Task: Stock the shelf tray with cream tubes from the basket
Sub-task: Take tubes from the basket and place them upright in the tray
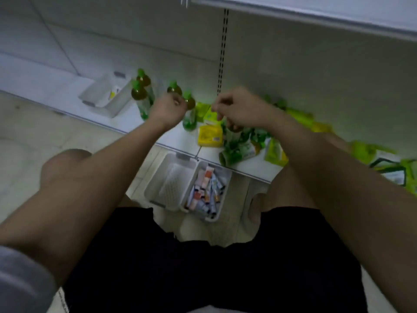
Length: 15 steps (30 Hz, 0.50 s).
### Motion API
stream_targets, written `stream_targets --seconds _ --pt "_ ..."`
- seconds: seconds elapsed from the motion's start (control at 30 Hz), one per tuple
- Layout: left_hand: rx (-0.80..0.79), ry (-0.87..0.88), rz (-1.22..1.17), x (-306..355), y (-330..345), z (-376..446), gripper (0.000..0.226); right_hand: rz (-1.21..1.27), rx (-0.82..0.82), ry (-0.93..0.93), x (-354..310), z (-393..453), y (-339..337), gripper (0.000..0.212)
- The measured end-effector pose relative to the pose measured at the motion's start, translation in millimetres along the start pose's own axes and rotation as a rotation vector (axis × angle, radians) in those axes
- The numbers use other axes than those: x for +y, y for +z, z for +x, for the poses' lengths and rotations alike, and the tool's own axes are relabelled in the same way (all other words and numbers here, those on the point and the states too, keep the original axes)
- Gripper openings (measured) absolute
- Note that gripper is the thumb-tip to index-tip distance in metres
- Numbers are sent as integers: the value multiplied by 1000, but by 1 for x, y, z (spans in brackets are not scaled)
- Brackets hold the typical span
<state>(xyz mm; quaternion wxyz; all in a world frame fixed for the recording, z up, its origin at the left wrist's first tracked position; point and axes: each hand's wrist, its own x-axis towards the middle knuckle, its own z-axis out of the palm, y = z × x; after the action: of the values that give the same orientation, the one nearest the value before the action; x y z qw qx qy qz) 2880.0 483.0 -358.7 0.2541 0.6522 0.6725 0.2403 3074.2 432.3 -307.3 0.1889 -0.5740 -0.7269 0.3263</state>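
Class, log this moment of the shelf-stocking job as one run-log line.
left hand: raised at bottles | right hand: raised, grip unclear | tubes: in floor basket | shelf tray: nearly unstocked

Both hands raised forward, left (168, 109) and right (237, 109) fingers curled.

Lighting: dim, flat, greenish-grey cast; the black shorts (214, 256) read as a near-featureless dark mass. Focus: soft overall, with motion smear on the green packets (372, 152) at right. Distortion: wide-angle bending of the shelf edge (316, 21) and stretched forearms toward the frame borders.
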Motion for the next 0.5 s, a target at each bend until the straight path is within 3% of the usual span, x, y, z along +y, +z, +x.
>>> stream_targets --seconds 0.2,0.33,0.5 --pt "-238 -259 76 -75 96 1 21 54 -256 290 89 33 114 22" --pt "-334 -411 151 -123 157 -5 27 54 -370 442 140 45 167 36" --pt "-510 -534 95 -170 230 -30 22 -18 -297 500 201 62 222 35"
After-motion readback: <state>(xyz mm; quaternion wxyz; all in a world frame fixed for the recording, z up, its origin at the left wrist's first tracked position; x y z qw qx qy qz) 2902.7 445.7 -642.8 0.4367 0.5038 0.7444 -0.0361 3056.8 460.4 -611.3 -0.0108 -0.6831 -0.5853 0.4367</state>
